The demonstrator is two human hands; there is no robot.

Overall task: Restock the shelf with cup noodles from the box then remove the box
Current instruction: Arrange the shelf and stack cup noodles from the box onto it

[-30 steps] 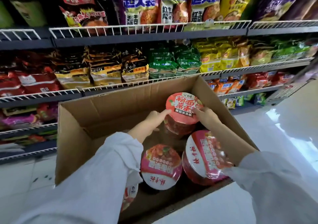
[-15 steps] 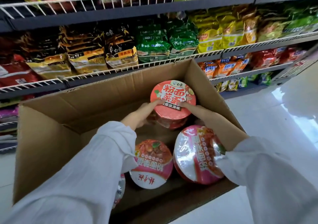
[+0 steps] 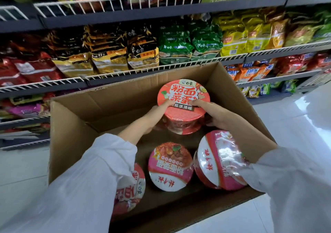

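Both hands are gripping 1 red cup of noodles [image 3: 183, 105] at the far end of the cardboard box [image 3: 75, 125]; left hand [image 3: 155, 115] and right hand [image 3: 217, 114] are curling round its sides, thumbs pressing on the lid reading 白家 粉面菜蛋; 3 more cups [image 3: 170, 166] are lying nearer me; shelf [image 3: 161, 68] of packets behind.

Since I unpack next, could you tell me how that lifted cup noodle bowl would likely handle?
The cup noodle bowl is probably light. Its glossy wrap may be slippery, so the left hand and right hand grip both sides. Its round shape could roll if tipped.
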